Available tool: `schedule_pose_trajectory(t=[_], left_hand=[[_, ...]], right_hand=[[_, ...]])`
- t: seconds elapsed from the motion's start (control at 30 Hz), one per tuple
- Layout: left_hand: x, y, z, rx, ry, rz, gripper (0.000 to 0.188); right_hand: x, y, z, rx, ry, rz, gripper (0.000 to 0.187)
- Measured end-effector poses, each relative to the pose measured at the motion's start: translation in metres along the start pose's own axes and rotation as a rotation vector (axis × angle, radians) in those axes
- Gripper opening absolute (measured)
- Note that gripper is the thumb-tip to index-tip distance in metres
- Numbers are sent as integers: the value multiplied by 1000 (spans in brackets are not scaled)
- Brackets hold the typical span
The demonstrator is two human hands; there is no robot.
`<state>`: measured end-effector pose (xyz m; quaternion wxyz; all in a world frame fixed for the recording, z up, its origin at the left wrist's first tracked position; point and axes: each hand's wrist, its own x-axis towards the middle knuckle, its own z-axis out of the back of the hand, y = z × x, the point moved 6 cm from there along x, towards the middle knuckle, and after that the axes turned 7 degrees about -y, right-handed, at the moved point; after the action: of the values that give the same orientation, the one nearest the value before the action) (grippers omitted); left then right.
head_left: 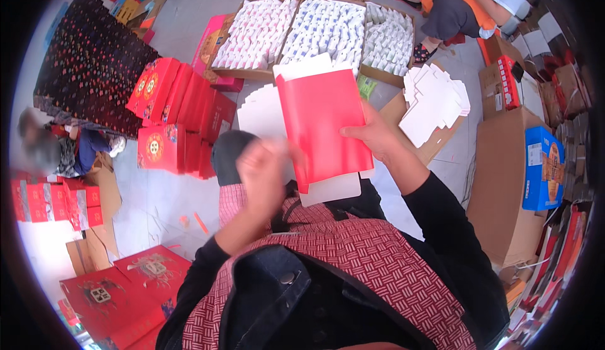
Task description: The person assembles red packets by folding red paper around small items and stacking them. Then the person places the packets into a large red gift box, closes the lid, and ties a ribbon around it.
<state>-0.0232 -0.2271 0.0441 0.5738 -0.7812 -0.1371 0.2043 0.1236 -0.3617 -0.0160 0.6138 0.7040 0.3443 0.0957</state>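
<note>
A red carton blank with white end flaps is held above my lap, tilted. My right hand grips its right edge, thumb on the red face and fingers behind. My left hand is at the blank's lower left edge; motion smears its fingers, so I cannot tell whether they touch it. Partly behind the blank, a stack of white die-cut card pieces shows on the left. To the right, another pile of white card pieces rests on a brown cardboard sheet.
Three shallow trays of small white packets stand ahead. Red gift boxes are stacked at left, with more red boxes at lower left. A tall brown carton and a blue box stand at right. Two other people sit nearby.
</note>
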Motion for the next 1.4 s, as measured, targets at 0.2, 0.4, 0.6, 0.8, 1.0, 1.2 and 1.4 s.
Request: schedule_pose_trajectory(t=[0.2, 0.4, 0.6, 0.8, 1.0, 1.2, 1.4], left_hand=[[51, 19, 4, 407, -235, -266, 83], [54, 21, -5, 132, 5, -294, 85], [70, 11, -3, -80, 33, -63, 72], [79, 13, 12, 23, -26, -6, 46], [90, 14, 19, 69, 33, 26, 34], [93, 19, 24, -3, 47, 77, 33], [90, 6, 20, -129, 93, 48, 32]], right_hand=[[-31, 17, -19, -425, -58, 281, 69], [-10, 45, -14, -37, -67, 237, 59], [6, 41, -24, -236, -59, 306, 48], [20, 62, -17, -360, 99, 343, 46], [36, 64, -2, -695, -3, 468, 49], [46, 42, 5, -567, -194, 343, 44], [38, 53, 4, -267, -213, 475, 23]])
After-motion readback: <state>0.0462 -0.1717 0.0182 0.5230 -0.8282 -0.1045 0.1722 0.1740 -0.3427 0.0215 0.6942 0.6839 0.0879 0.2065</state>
